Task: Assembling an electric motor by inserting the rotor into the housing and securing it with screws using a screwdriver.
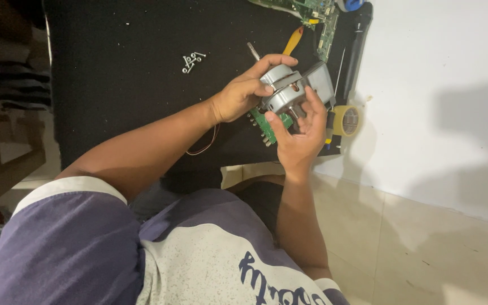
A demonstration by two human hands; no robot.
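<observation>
A small grey metal motor (287,89) with a shaft sticking out is held above a black mat (131,101). My left hand (243,93) grips its upper side, thumb and fingers curled over the casing. My right hand (297,133) holds it from below, fingers spread against its front face. A green circuit board (262,123) with connectors lies just under the motor, partly hidden by my hands.
Several small screws (192,61) lie on the mat to the left. A roll of yellow tape (346,120), a yellow-handled tool (293,40), a black cylindrical tool (358,48) and another green board (317,14) sit near the white wall (436,85). Thin red wire (204,148) loops below.
</observation>
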